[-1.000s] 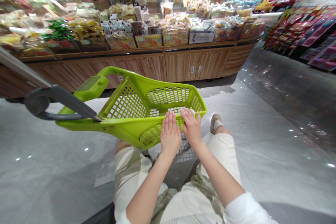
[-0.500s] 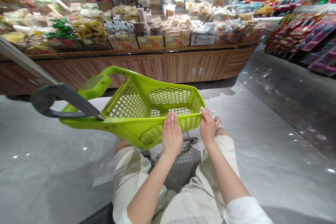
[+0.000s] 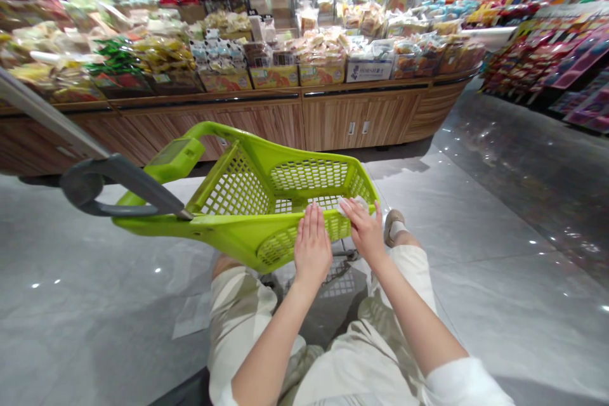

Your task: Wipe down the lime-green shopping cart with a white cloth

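Observation:
In the head view a lime-green shopping cart (image 3: 228, 228) with a perforated basket stands sideways in front of my knees. My left hand (image 3: 313, 247) lies flat on the near rim, fingers together and stretched out, holding nothing. To its right, my right hand (image 3: 365, 228) presses a white tissue (image 3: 356, 202) onto the same rim, close to the cart's narrow end. Part of the tissue is hidden under the fingers. The cart's handle (image 3: 174, 157) is at the left, and its basket holds nothing that I can see.
A grey pole with a looped grey handle (image 3: 118, 185) crosses the cart's left end. Beyond it runs a wooden display counter (image 3: 247, 124) piled with packaged food. Snack racks (image 3: 533, 57) stand at the right. The grey tiled floor (image 3: 480, 228) surrounds the cart.
My right hand has slid left along the near rim with the tissue, away from the cart's end corner and closer to my left hand. My left hand has stayed in place.

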`<state>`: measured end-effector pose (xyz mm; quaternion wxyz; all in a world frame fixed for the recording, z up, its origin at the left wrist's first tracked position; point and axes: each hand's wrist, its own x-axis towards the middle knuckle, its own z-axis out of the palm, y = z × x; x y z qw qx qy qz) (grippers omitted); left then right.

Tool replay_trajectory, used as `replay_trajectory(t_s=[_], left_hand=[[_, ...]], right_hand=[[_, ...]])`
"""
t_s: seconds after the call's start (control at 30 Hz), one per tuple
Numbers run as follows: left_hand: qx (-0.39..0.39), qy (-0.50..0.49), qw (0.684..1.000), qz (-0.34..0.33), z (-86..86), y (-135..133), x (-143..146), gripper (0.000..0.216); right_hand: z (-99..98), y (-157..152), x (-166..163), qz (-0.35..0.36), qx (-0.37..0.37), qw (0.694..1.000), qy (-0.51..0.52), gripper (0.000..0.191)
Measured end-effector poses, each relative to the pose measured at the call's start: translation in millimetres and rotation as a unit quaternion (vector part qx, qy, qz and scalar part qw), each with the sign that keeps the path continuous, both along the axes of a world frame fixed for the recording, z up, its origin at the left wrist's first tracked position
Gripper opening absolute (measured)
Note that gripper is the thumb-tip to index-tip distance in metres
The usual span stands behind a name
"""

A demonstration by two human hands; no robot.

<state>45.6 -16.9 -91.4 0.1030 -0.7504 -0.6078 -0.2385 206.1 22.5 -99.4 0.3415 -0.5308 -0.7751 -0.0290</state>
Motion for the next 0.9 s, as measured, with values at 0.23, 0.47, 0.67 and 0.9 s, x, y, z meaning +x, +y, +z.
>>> replay_trajectory(t_s=[0.23,0.47,0.67,0.9], left_hand=[[-0.011,-0.005,1.0,-0.004,1.8,1,3,0.064],[-0.012,-0.001,1.0,-0.004,-2.4,3,4,0.063],[-0.002,0.005,1.0,-0.005,-1.9,2,0,0.064],[-0.015,-0.004,1.0,-0.012,4.4,0,0,0.063]], right_hand=[[-28.9,17,46,-0.153,-0.004,0.981,0.123,0.052],[2.2,-3,-44,-0.079,-0.009,0.996,0.046,0.06],[7.3,-3,-25,-0.014,-0.015,1.0,0.009,0.062],[-27.4,19,51,-0.137,-0.008,0.983,0.122,0.049]])
